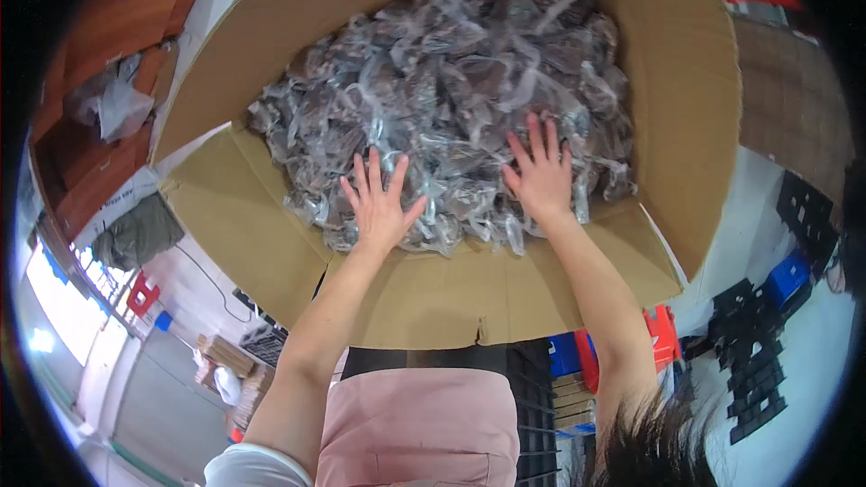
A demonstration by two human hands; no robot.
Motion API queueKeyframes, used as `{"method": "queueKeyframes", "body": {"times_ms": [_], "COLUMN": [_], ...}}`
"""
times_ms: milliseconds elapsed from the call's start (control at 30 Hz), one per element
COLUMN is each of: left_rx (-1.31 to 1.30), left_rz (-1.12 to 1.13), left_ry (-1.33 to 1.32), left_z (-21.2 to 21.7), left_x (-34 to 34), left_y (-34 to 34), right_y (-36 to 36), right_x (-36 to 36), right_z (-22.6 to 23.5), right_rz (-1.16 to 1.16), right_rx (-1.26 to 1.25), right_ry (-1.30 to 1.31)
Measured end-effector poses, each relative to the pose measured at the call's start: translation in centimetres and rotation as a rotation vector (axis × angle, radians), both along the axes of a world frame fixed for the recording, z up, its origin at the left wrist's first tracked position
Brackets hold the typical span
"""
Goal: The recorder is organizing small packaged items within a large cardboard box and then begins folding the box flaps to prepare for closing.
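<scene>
A large brown cardboard box (681,108) stands in front of me, its flaps folded outward. It is filled with many small clear plastic bags (451,81) holding dark contents that I cannot make out. My left hand (377,207) lies on the bags at the near left, palm down, fingers spread. Further right, my right hand (544,179) rests on the bags in the same way, also with its fingers apart. Neither hand grips anything. Both forearms reach in over the near flap (433,298).
At the far left is a reddish-brown wooden shelf (99,0) with a crumpled plastic bag (122,108) on it. Black plastic pieces (753,361) lie on the floor at the right. A red plastic item (665,338) and a black crate (534,406) sit below the box.
</scene>
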State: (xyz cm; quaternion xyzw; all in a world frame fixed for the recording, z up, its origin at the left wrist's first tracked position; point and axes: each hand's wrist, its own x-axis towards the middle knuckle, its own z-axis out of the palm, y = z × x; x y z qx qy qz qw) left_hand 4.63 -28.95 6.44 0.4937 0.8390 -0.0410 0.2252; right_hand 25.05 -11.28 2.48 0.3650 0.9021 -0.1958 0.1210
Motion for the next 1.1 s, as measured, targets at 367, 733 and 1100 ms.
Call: {"method": "queueKeyframes", "body": {"times_ms": [367,733,1100], "left_rx": [0.04,0.153,-0.011], "left_rz": [-0.003,0.08,-0.009], "left_ry": [-0.217,-0.08,-0.143], "left_z": [-1.0,-0.8,0.1], "left_x": [-2.3,-8.5,-9.2], "left_y": [-2.8,-7.6,-2.7], "right_y": [-3.7,-9.9,-17.9], "right_x": [-4.2,-4.7,-7.0], "right_z": [2.9,3.0,12.8], "right_rz": [-0.111,0.155,-0.323], "right_rx": [0.035,-0.119,-0.389], "right_ry": [-0.134,-0.434,-0.017]}}
